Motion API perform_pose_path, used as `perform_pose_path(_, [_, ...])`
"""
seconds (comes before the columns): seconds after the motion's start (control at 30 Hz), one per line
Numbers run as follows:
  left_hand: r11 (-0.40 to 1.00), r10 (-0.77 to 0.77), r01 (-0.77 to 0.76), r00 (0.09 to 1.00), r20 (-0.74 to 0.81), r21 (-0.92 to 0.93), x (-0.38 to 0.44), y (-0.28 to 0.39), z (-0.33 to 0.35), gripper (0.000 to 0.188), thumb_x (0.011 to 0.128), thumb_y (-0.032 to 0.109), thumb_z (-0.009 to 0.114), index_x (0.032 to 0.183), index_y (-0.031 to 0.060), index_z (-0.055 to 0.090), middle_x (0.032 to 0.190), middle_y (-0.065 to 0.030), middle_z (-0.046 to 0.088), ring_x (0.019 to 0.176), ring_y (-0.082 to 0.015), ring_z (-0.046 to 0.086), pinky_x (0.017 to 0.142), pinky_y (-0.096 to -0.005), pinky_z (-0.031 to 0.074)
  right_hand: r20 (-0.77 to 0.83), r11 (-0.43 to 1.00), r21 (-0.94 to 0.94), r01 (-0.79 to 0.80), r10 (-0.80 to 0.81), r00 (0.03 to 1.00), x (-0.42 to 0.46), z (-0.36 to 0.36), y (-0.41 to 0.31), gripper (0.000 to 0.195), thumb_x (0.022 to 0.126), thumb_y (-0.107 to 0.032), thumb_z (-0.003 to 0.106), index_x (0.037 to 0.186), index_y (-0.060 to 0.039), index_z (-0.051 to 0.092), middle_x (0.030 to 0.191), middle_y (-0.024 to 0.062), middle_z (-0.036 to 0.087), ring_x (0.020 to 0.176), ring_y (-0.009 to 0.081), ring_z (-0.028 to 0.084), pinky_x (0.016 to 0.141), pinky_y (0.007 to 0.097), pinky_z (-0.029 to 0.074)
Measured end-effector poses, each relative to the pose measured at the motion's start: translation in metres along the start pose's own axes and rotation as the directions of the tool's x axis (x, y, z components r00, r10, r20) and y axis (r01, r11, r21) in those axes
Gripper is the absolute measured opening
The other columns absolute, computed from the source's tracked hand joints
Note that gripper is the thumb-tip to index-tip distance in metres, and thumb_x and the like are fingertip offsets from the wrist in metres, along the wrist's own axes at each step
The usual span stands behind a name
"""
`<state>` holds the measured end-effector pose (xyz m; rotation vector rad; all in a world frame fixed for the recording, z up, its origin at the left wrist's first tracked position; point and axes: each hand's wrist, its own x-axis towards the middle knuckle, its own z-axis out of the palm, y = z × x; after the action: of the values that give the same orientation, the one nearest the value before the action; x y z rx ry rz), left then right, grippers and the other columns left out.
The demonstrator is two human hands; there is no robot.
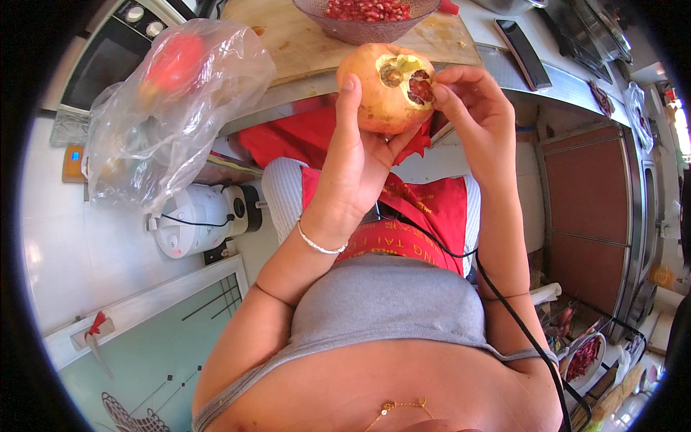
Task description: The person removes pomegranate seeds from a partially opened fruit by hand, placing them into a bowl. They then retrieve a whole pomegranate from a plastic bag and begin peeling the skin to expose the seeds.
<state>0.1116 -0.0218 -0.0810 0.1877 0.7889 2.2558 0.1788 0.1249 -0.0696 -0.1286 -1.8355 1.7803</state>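
A yellow-orange pomegranate (361, 105) is held up just in front of the counter edge. Its top is partly cut away, baring pale pith and a pocket of dark red seeds. My left hand (356, 170) cradles the fruit from below and the left side, thumb up along the skin. At the right rim of the opening, the thumb and forefinger of my right hand (480, 116) pinch the edge beside the seeds. Behind the fruit, a translucent ribbed bowl (367, 33) holds many loose pomegranate seeds (367, 9). The bowl stands on a wooden cutting board (294, 48).
A clear plastic bag (183, 124) with something red inside hangs at the left, before a microwave oven (108, 70). A phone (522, 54) lies on the right counter. Red printed cloth (367, 237) covers my lap. A black cable (507, 302) runs past my right arm.
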Motion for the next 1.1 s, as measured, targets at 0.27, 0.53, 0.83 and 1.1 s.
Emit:
perform_pose_path(0.27, [0.999, 0.019, -0.019, 1.000, -0.007, -0.039, 0.000, 0.011, -0.008, 0.078, 0.092, 0.061, 0.058, 0.144, 0.0082, 0.037, 0.141, -0.0107, 0.049, 0.128, -0.0229, 0.052, 0.108, -0.0392, 0.047, 0.168, 0.986, -0.147, 0.079, -0.054, 0.984, 0.021, 0.002, -0.002, 0.013, 0.094, -0.001, 0.065, 0.106, 0.0017, 0.064, 0.102, 0.0027, 0.067, 0.095, 0.0075, 0.061, 0.082, 0.0223, 0.050])
perform_pose_path(0.53, [0.995, -0.004, -0.002, 0.998, -0.059, -0.101, 0.005, 0.021, -0.020, 0.082, 0.090, 0.063, 0.061, 0.146, 0.0101, 0.035, 0.142, -0.0103, 0.047, 0.128, -0.0231, 0.051, 0.106, -0.0399, 0.047, 0.109, 0.747, -0.577, 0.330, -0.330, 0.938, 0.117, 0.009, -0.012, 0.015, 0.092, -0.011, 0.068, 0.103, -0.0023, 0.073, 0.098, 0.0051, 0.072, 0.086, 0.0102, 0.067, 0.078, 0.0262, 0.053])
perform_pose_path(0.83, [0.996, 0.070, -0.076, 0.992, -0.107, -0.052, 0.001, 0.021, -0.023, 0.077, 0.092, 0.061, 0.058, 0.145, 0.0093, 0.038, 0.139, -0.0104, 0.051, 0.126, -0.0212, 0.054, 0.107, -0.0373, 0.047, 0.213, 0.953, -0.302, 0.012, 0.055, 0.976, 0.065, 0.003, -0.016, 0.018, 0.094, -0.016, 0.068, 0.105, -0.0010, 0.068, 0.088, 0.0007, 0.068, 0.077, 0.0063, 0.059, 0.072, 0.0233, 0.050])
perform_pose_path(1.1, [0.991, 0.130, -0.130, 0.990, -0.053, 0.009, 0.002, 0.014, -0.018, 0.069, 0.097, 0.054, 0.056, 0.142, 0.0041, 0.039, 0.138, -0.0098, 0.053, 0.126, -0.0205, 0.054, 0.106, -0.0364, 0.047, 0.280, 0.947, -0.311, -0.078, 0.170, 0.945, 0.049, 0.010, -0.018, 0.022, 0.089, -0.017, 0.075, 0.097, 0.0006, 0.064, 0.084, 0.0014, 0.066, 0.074, 0.0064, 0.060, 0.068, 0.0218, 0.048])
